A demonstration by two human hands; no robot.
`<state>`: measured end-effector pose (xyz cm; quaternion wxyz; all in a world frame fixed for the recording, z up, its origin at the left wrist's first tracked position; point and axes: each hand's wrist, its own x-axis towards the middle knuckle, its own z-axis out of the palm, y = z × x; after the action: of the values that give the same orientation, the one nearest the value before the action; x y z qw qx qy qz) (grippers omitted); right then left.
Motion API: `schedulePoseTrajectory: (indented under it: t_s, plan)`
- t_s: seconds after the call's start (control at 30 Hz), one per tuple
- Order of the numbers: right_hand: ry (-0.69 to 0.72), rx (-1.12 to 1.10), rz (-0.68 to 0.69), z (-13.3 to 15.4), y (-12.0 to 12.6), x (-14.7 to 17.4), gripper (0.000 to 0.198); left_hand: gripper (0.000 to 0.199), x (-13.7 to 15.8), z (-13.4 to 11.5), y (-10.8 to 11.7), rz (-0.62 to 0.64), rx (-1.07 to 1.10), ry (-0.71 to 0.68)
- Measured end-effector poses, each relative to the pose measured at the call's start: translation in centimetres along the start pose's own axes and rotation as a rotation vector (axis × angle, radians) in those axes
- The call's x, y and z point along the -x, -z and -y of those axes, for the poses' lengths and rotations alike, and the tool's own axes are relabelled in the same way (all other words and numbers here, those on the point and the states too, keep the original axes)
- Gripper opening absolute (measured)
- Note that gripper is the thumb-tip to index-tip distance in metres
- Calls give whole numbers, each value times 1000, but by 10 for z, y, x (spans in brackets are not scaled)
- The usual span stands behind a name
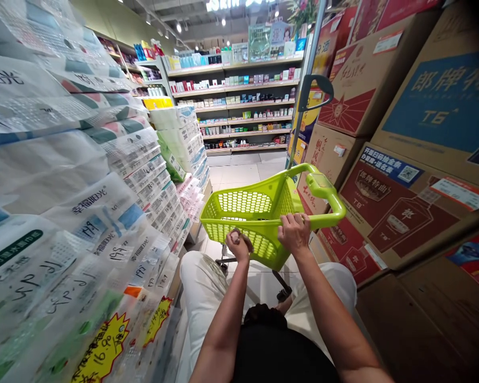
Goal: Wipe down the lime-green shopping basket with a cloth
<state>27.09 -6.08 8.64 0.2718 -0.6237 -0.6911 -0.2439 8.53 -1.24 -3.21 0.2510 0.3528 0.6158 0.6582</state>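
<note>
My hands grip a lime-green basket with a perforated grid pattern; my trousers are white; the cartons beside me are brown with dark red and blue panels; the tissue packs are white with blue lettering and yellow starburst price tags

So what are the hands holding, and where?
Both hands grip the green shopping cart at its near rim: the right hand on the rim by the handle, the left hand closed on the rim's left side.
</note>
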Motion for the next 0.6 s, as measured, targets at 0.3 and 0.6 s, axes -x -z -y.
schedulePoseTrajectory:
  t_s: [0.3, 0.6]
  plan:
    - [-20, -23, -9, 1, 0, -1, 25, 7, 25, 4, -5, 20, -101, -34]
    - [-18, -39, 7, -2, 4, 0, 25, 19, 23, -29, -13, 64, -88, -317]
